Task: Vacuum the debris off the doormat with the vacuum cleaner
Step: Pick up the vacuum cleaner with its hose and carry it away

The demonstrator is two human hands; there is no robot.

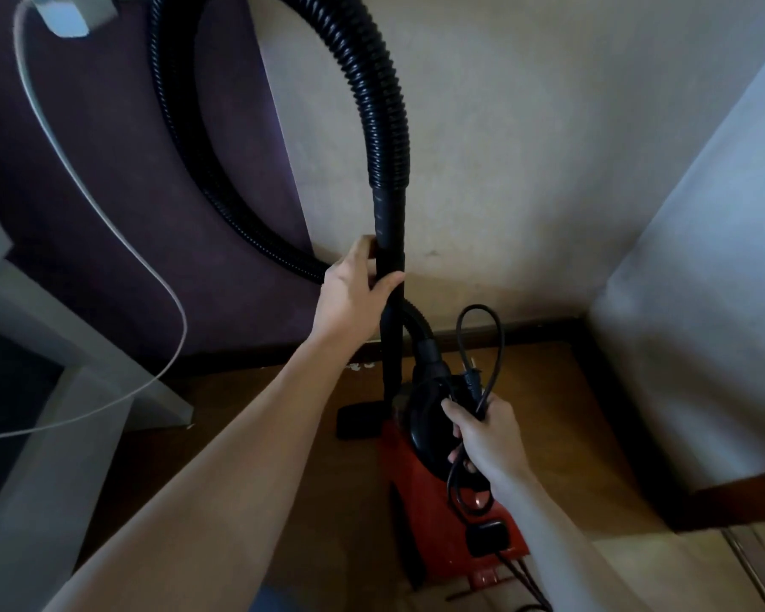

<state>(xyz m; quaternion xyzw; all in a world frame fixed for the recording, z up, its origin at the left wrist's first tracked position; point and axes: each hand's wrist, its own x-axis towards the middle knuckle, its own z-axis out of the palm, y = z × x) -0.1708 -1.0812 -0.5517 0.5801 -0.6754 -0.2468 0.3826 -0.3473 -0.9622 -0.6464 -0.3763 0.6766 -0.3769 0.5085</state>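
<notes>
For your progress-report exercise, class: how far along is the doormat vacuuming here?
Done: only reaching the red vacuum cleaner. In hand: the left hand grips the wand; the right hand holds the looped power cord, plug loose. Left: plugging in and all the vacuuming; no doormat is in view.

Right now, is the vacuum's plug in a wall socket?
No, the plug sits free on the looped cord that the right hand grips.

Left hand (353, 290) around black wand (389, 240), right hand (486, 439) around looped cord (482, 346).
</notes>
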